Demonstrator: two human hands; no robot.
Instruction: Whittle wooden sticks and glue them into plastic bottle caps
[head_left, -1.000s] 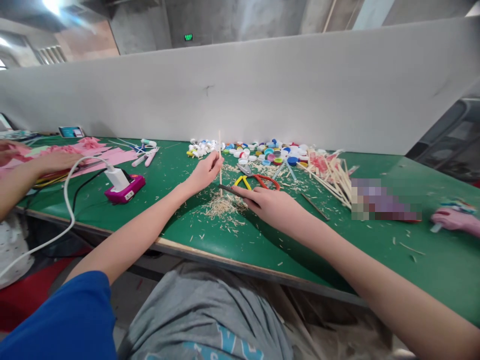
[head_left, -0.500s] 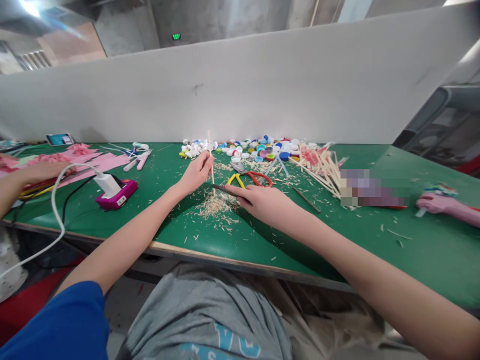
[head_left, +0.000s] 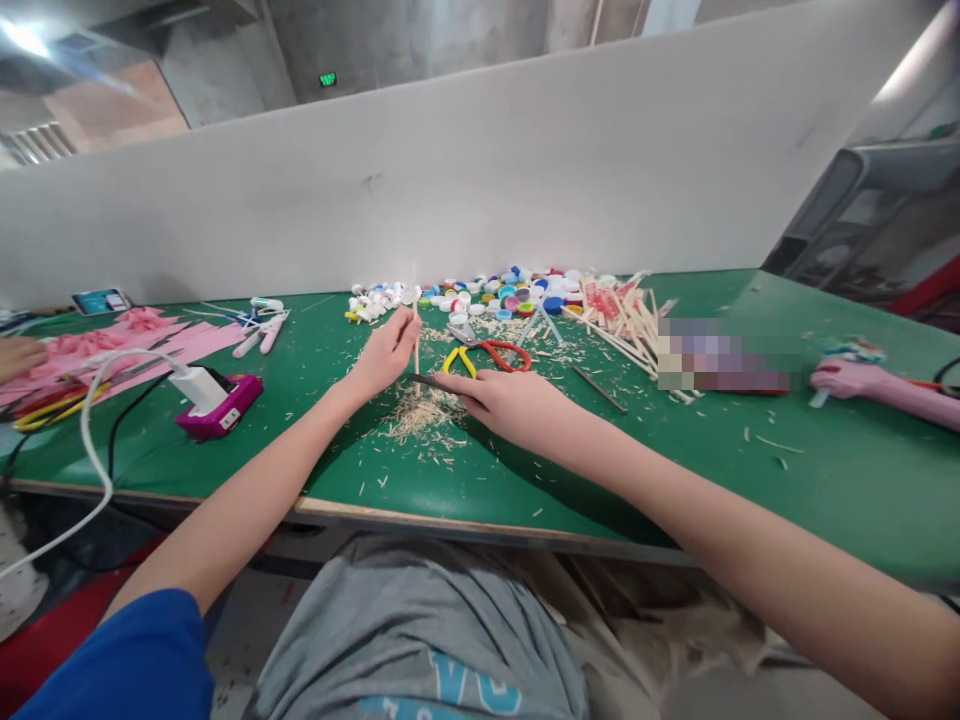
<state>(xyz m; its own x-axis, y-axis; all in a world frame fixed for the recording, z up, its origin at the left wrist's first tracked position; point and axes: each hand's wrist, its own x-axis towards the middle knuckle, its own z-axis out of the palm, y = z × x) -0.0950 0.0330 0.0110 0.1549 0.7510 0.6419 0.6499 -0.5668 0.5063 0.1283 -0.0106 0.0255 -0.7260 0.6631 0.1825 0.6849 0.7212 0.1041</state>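
Observation:
My left hand is closed around a thin pale wooden stick that stands nearly upright. In my right hand is a narrow dark tool, its tip across the lower part of the stick. Whether it is a blade or a file cannot be made out. Beneath both hands lies a heap of wood shavings on the green table. Just behind my right hand rest pliers with one red and one yellow handle.
Bottle caps line the white partition. Sticks and a dark rod lie right of centre, a pink tool farther right. On the left are a purple power strip, white cable, pink paper and another person's hand.
The view has shifted slightly to the right. The other person's hand at the left has drawn back toward the frame edge. My hands keep hold of the stick and dark tool.

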